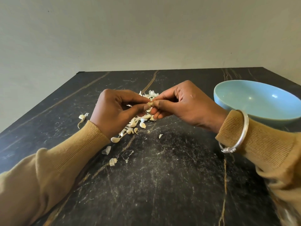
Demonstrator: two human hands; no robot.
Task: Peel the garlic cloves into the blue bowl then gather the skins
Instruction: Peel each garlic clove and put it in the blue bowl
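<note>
I pinch a garlic clove [149, 104] between my left hand [114, 110] and right hand [184, 105], fingertips curled round it, above the dark table [162, 176]. Cloves and skins [135, 124] lie scattered beneath. The blue bowl [260, 100] sits to the right, near my right wrist.

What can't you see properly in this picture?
All in the head view:
1. The garlic clove is mostly covered by the fingertips of the left hand and right hand, so how much skin remains is unclear.
2. The blue bowl is cut off by the picture's right edge, and its near part is hidden behind the right sleeve.
3. The garlic pile lies partly under the hands, and its pieces are too small to tell cloves from skins.
</note>
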